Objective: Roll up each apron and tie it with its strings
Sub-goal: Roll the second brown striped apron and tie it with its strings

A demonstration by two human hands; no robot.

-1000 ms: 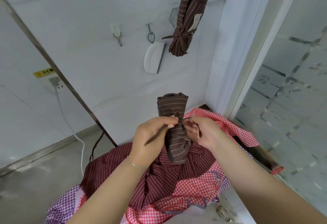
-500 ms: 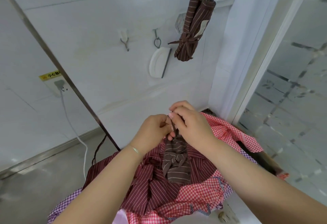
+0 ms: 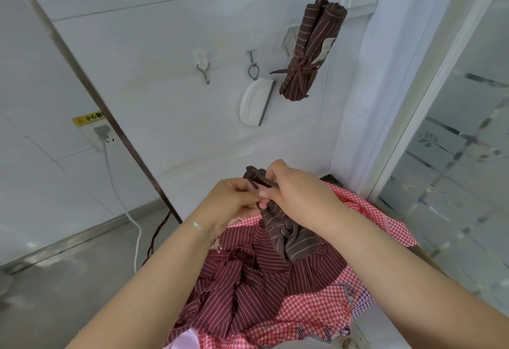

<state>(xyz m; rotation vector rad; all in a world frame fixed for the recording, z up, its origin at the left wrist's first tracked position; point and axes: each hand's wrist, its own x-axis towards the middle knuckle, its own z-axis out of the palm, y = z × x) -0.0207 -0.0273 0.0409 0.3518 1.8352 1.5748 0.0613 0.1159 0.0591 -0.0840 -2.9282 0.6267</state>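
Brown pinstriped rolled apron (image 3: 289, 234) held upright between both hands over a heap of loose aprons, its top end poking out above the fingers. Head view: left hand (image 3: 230, 204) has fingers curled, pinching a thin dark apron string (image 3: 261, 180) at the roll's upper part; right hand (image 3: 296, 193) also curled, pinching the same string from the other side, fingertips of both hands touching or nearly so. Thin bracelet (image 3: 199, 228) on the left wrist. Below the roll lies a maroon striped apron (image 3: 248, 288), crumpled, with red gingham aprons (image 3: 311, 310) around and under it and a bit of purple checked cloth (image 3: 360, 303) at the right edge. On the wall behind, a second brown striped rolled apron (image 3: 308, 53), tied with its strings, hangs at upper right. Just left of it a white scraper-like tool (image 3: 254, 102) hangs from a hook, and further left an empty metal hook (image 3: 203, 69). Wall socket (image 3: 102, 135) with a white cable at left; a slanted metal pole (image 3: 91, 89) crosses in front.
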